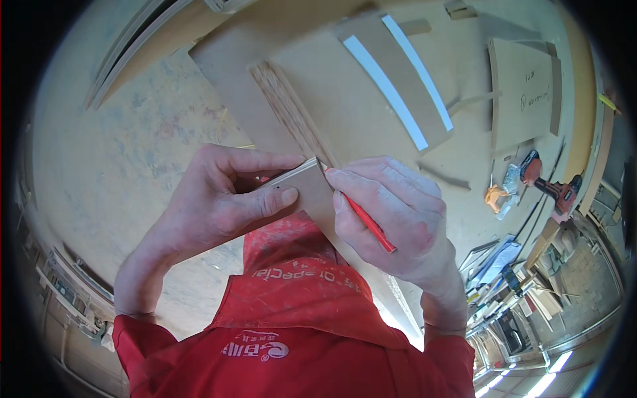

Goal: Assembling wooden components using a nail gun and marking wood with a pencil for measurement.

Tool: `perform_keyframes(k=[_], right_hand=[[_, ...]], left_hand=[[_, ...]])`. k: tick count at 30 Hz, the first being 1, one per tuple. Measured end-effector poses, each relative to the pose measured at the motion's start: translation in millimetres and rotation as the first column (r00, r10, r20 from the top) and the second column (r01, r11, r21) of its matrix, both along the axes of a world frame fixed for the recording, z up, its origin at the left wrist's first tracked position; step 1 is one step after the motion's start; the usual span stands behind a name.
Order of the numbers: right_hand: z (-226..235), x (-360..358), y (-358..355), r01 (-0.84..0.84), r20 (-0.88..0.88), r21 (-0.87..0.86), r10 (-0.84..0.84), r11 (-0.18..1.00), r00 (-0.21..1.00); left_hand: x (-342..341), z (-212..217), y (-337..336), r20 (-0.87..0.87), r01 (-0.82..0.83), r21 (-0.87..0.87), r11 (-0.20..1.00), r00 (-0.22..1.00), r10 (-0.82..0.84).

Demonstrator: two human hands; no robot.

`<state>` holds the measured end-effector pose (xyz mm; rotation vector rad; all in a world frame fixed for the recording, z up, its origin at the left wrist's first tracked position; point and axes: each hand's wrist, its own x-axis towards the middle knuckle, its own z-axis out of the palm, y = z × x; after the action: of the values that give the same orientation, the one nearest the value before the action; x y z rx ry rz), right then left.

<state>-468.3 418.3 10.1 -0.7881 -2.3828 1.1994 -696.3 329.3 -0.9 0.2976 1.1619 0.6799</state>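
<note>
In the middle of the view, my left hand (pixel 229 189) is closed round a small stack of thin boards (pixel 295 186), the thumb lying on the near face and the fingers behind. A red pencil (pixel 368 224) is pinched in my right hand (pixel 395 209), its tip side hidden at the fingertips beside the stack's right end. Pale dust coats the right knuckles. Behind the hands, a long narrow wooden strip (pixel 285 106) with rough brown edges runs away over a large flat board (pixel 345 126).
Two white strips (pixel 388 93) on a brown board lie beyond my right hand. A red and black cordless drill (pixel 557 189) rests at the right, near an orange object (pixel 493 198). Farther right is a panel with handwriting (pixel 524 99). Stacked boards (pixel 126 53) stand at the far left.
</note>
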Motion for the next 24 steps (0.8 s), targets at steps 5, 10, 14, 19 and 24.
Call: perform_keyframes(k=[5,10,14,19,24], right_hand=[[-4.4,47.1,-29.1,-0.043,-0.016,0.054,0.044,0.998,0.999],[-2.3,75.9,-49.6,-0.022,-0.022,0.02,0.022,1.0,1.0],[-2.5,79.2,-49.3,-0.008,-0.013,-0.006,0.008,1.0,1.0],[-1.2,78.7,-50.4,0.062,-0.017,-0.06,-0.063,0.996,0.998],[-4.1,73.7,-49.2,0.03,-0.042,0.002,-0.03,1.0,0.999]], left_hand=[[46.2,3.3,-31.9,-0.054,0.011,-0.003,1.0,0.999,-0.011],[81.0,8.2,-51.8,-0.039,-0.029,0.017,0.999,0.999,0.03],[81.4,5.8,-51.7,-0.034,-0.016,0.052,0.999,0.999,0.018],[79.6,0.8,-54.7,-0.052,-0.001,0.063,0.998,0.999,0.004],[79.4,-0.8,-54.9,-0.077,0.017,0.029,0.999,0.997,-0.015]])
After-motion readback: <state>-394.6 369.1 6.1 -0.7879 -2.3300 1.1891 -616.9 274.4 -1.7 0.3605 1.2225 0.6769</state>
